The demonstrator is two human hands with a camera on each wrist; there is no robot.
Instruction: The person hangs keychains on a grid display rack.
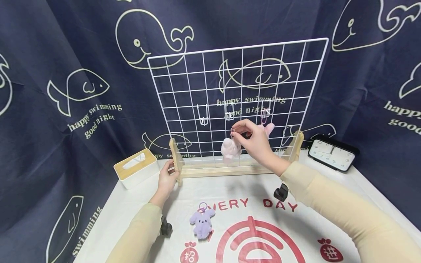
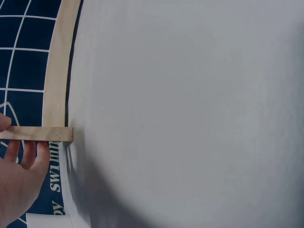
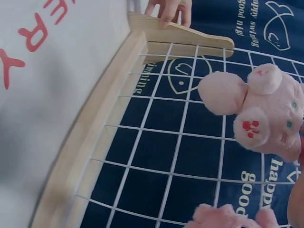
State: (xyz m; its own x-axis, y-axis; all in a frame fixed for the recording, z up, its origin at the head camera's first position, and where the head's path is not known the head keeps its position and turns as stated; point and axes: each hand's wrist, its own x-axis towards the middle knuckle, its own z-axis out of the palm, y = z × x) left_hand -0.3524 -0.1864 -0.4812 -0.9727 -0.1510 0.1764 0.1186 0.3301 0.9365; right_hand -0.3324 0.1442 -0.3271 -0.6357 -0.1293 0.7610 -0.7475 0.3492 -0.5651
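My left hand [image 1: 167, 178] grips the wooden stand [image 1: 223, 171], my right hand [image 1: 255, 141] pinches a pink plush keychain [image 1: 230, 147] — slackening could drop it.

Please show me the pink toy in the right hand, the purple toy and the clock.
Held pink toy [image 1: 230, 148], head view: its plush middle.
Purple toy [image 1: 202, 229], head view: its belly.
Clock [image 1: 333, 153], head view: its dial.

White wire grid [image 1: 242, 86] in pale wooden stand [image 1: 227, 171], at back of white-covered table [image 1: 197, 190]. Wood-topped rectangular white tissue box [image 1: 139, 174] to its left; black rectangular clock [image 1: 333, 154] to its right; lilac plush keychain [image 1: 202, 224] before it.
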